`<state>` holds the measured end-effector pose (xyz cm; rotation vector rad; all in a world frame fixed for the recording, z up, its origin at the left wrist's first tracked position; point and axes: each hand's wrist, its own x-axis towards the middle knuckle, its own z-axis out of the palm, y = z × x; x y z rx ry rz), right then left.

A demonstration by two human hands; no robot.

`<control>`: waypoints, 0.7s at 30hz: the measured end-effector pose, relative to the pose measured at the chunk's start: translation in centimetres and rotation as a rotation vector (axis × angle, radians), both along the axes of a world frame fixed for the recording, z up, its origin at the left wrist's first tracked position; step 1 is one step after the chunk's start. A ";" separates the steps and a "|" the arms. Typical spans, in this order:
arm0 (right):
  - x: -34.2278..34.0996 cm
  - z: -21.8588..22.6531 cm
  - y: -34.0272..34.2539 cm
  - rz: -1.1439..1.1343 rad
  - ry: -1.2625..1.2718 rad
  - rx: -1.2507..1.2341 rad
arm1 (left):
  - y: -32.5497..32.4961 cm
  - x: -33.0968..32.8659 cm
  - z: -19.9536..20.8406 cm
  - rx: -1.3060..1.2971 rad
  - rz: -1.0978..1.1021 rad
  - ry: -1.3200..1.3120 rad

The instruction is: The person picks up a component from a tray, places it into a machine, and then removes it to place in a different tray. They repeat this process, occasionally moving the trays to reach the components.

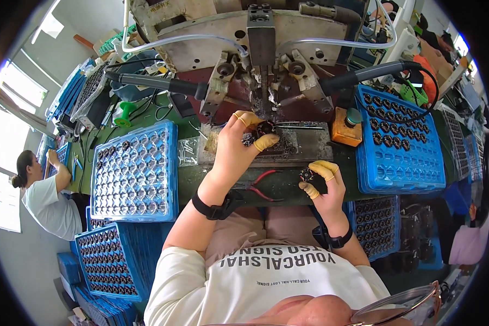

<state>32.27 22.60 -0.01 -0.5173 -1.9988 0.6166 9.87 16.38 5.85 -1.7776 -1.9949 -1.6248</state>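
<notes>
My left hand (235,145), with yellow finger covers on thumb and fingers, pinches a small round black part (265,128) that looks like a wound motor stator. It holds this part just under the tip of the bench machine's central vertical rod (264,87), at the metal work plate (309,142). Lower and to the right, my right hand (330,189) grips a second such stator (306,175) between covered thumb and fingers, in front of the plate. Two dark-handled soldering irons (168,83) point inward from either side of the rod. Dark debris lies on the plate.
At left stands a stack of blue trays (136,174), its top one mostly bare pockets; at right another blue tray (399,168) holds several rows of stators. Red-handled pliers (258,186) lie before me. An orange box (346,127) sits beside the plate. A co-worker (51,190) sits far left.
</notes>
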 end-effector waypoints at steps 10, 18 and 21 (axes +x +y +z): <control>-0.2 -0.2 -0.2 0.020 -0.030 0.019 | 0.3 -1.7 -0.5 -0.139 -0.190 -0.286; -0.1 -0.2 -0.2 0.012 -0.034 0.030 | -0.2 -0.4 0.0 0.103 -0.119 0.189; 0.0 -0.2 -0.2 0.013 -0.029 0.021 | -0.1 -0.2 -0.5 0.112 -0.071 0.248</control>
